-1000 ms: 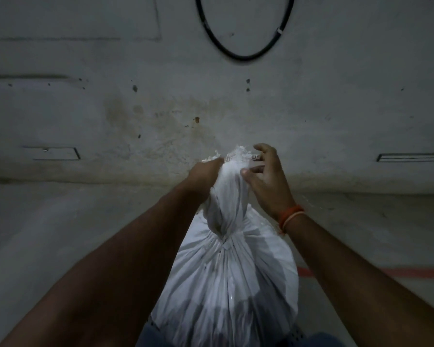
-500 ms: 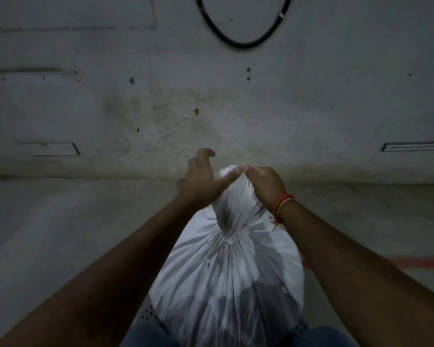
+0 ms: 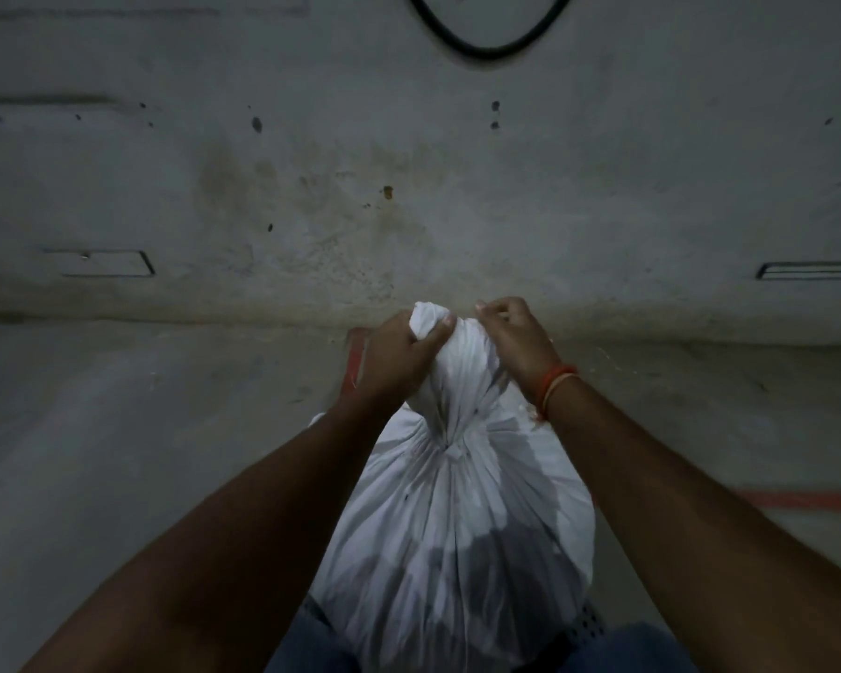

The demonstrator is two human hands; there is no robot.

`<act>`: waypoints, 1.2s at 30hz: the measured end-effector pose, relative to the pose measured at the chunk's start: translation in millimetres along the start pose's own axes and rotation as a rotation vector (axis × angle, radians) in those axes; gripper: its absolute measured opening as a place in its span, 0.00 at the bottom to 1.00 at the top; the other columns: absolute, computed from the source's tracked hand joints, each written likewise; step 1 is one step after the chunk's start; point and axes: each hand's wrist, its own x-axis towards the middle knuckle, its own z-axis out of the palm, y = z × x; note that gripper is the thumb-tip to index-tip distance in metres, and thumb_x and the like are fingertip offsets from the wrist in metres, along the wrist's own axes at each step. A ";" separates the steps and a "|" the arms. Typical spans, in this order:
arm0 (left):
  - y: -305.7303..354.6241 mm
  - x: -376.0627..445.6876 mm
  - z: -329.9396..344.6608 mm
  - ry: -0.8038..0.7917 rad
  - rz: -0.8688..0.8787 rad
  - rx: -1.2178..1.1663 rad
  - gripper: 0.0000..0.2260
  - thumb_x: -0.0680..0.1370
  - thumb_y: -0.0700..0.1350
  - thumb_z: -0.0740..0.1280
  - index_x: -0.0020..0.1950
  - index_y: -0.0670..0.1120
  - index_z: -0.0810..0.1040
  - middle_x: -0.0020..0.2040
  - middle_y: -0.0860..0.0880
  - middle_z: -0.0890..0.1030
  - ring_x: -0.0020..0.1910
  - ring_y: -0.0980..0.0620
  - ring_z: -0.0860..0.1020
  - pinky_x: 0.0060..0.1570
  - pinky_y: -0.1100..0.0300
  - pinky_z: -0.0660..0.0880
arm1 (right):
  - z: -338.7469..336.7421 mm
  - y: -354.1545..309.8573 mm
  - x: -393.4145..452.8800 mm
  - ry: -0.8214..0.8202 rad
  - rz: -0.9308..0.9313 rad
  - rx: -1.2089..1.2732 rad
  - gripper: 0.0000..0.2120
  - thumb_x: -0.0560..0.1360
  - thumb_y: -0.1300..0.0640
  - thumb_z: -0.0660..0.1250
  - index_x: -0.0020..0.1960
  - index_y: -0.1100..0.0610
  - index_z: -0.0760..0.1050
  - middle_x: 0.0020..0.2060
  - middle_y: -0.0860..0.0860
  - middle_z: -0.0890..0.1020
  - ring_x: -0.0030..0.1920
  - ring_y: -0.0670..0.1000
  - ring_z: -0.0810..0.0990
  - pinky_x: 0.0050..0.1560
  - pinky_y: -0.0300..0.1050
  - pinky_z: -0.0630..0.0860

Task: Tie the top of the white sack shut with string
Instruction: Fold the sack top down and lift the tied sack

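A full white sack (image 3: 457, 536) stands upright between my knees. Its top is gathered into a pinched neck (image 3: 455, 446), and the bunched fabric above the neck is folded over. My left hand (image 3: 394, 361) grips the left side of that bunched top, thumb pressed on the cloth. On the right side, my right hand (image 3: 515, 342), with an orange band at the wrist, has its fingers curled on the same bunch. A thin pale strand (image 3: 603, 354) trails right of the right wrist; I cannot tell whether string circles the neck.
A stained concrete wall (image 3: 409, 187) rises just behind the sack, with a black cable loop (image 3: 486, 51) hanging on it. Grey floor (image 3: 142, 429) spreads left and right. A red line (image 3: 807, 500) runs on the floor at right, and a red object (image 3: 353, 366) shows behind my left hand.
Both hands have closed down over the sack's top, folding the frayed open end over and out of sight. The bunch now sits lower and more compact.
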 end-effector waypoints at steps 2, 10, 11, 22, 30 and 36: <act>-10.1 5.8 4.3 0.037 -0.153 -0.105 0.11 0.77 0.56 0.71 0.44 0.49 0.83 0.42 0.52 0.84 0.43 0.54 0.82 0.46 0.57 0.78 | -0.1 17.0 -18.4 0.056 -0.049 0.097 0.26 0.73 0.39 0.66 0.64 0.54 0.73 0.58 0.52 0.80 0.56 0.52 0.80 0.59 0.55 0.79; -31.7 9.4 18.5 -0.350 -0.726 -0.482 0.16 0.83 0.54 0.59 0.57 0.42 0.77 0.52 0.41 0.80 0.48 0.44 0.79 0.51 0.50 0.77 | 16.5 44.7 -33.5 0.078 -0.128 -0.036 0.15 0.78 0.47 0.68 0.53 0.59 0.79 0.45 0.52 0.84 0.48 0.51 0.82 0.51 0.44 0.77; -32.1 9.5 18.9 -0.358 -0.774 -0.495 0.19 0.83 0.56 0.58 0.58 0.41 0.76 0.53 0.41 0.79 0.50 0.44 0.79 0.52 0.49 0.77 | 18.9 45.6 -25.6 0.110 -0.100 -0.051 0.15 0.78 0.47 0.67 0.48 0.61 0.80 0.42 0.53 0.83 0.45 0.52 0.81 0.48 0.43 0.75; -71.7 -47.4 24.8 -0.106 0.066 0.218 0.33 0.73 0.64 0.71 0.73 0.54 0.65 0.72 0.45 0.67 0.69 0.51 0.67 0.67 0.52 0.68 | 29.9 54.0 1.4 -0.076 0.335 -0.142 0.17 0.75 0.47 0.69 0.57 0.56 0.80 0.55 0.53 0.85 0.56 0.56 0.83 0.51 0.42 0.76; -94.2 -17.1 28.3 -0.174 -0.106 0.118 0.20 0.81 0.59 0.61 0.34 0.50 0.74 0.32 0.54 0.77 0.34 0.53 0.77 0.41 0.54 0.74 | 27.8 68.1 2.6 -0.078 0.158 -0.196 0.19 0.80 0.45 0.59 0.53 0.59 0.80 0.49 0.57 0.82 0.50 0.57 0.80 0.52 0.47 0.74; -118.0 -4.7 35.8 -0.145 -0.183 0.224 0.21 0.81 0.62 0.58 0.45 0.45 0.77 0.42 0.42 0.83 0.46 0.41 0.82 0.43 0.53 0.75 | 22.0 113.8 -42.6 -0.218 -0.190 -0.300 0.25 0.80 0.45 0.63 0.75 0.47 0.66 0.73 0.53 0.66 0.70 0.49 0.69 0.69 0.43 0.66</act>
